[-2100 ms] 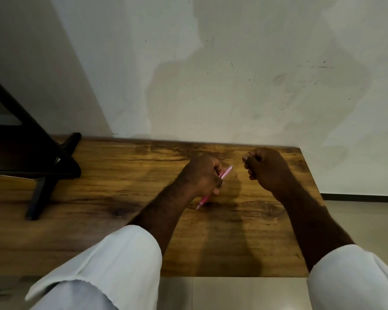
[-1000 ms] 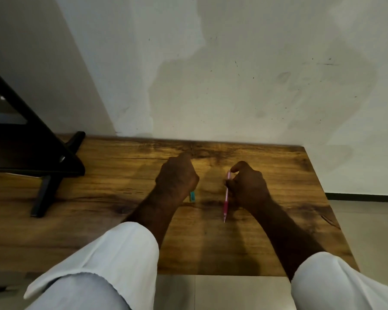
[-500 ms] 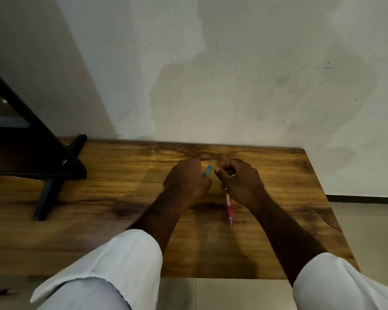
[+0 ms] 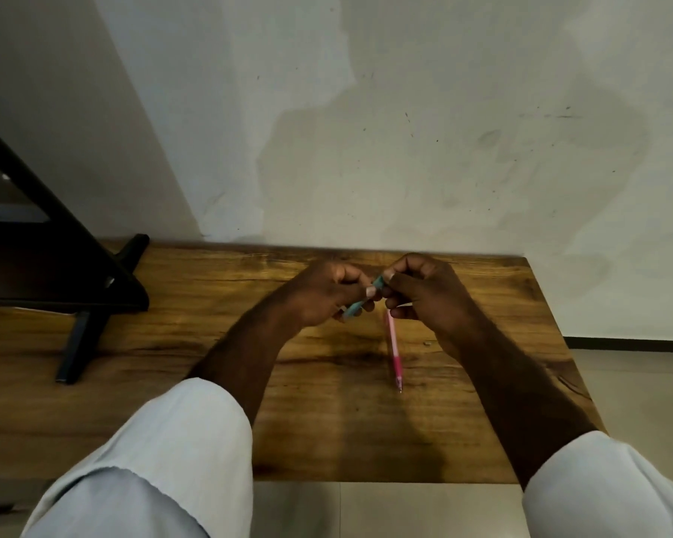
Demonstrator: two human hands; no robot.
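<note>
A left hand point(image 4: 319, 297) grips the lower barrel of a slanting teal pen point(image 4: 353, 309) above the wooden surface point(image 4: 210, 382), while the right hand point(image 4: 424, 293) pinches its upper end. A pink pen point(image 4: 394, 351) lies beneath the right hand, tip toward the person.

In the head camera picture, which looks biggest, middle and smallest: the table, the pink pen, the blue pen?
Table
Pink pen
Blue pen: partly hidden, so its rank against the pink pen is unsure.

Light: dim, warm, coming from behind me.
Shadows: my own outline darkens the wall point(image 4: 366, 168) and the table point(image 4: 195, 289).
Sharpness: soft throughout; my sleeves point(image 4: 164, 460) smear.
Edges: wide-angle bending.
</note>
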